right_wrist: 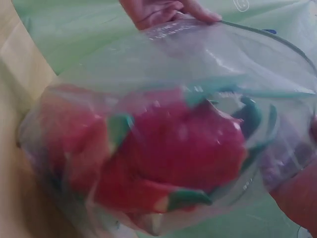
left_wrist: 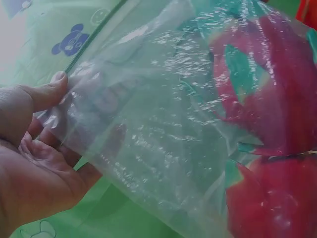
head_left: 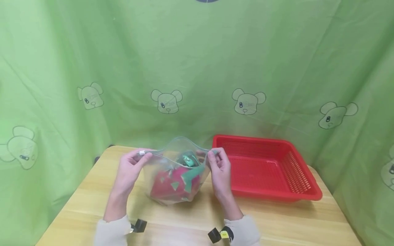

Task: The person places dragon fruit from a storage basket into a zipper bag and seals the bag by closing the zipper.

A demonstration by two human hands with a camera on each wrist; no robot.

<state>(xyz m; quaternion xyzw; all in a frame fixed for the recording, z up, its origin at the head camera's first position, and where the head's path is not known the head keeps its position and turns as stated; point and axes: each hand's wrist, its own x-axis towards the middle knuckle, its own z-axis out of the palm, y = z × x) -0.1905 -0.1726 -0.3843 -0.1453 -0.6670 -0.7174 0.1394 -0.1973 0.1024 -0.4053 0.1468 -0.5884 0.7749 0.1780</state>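
Note:
A clear plastic zip bag (head_left: 147, 181) with a white slider (head_left: 142, 152) is held upright between both hands, its mouth spread apart. My left hand (head_left: 130, 167) pinches the bag's left top corner beside the slider. The right top corner is pinched between thumb and fingers of my right hand (head_left: 220, 169). Inside the bag lie red dragon fruits (right_wrist: 183, 139) with green scale tips, pressed against the film. A shiny dark-green thing (head_left: 189, 159) shows through the bag's mouth; its kind is unclear. The bag's bottom is close over the tabletop.
On the right of the wooden table (head_left: 277, 222) stands a red plastic basket (head_left: 271, 195) with slotted walls, just beyond my right hand. A green curtain (head_left: 203, 68) printed with bear heads hangs behind the table and along both sides.

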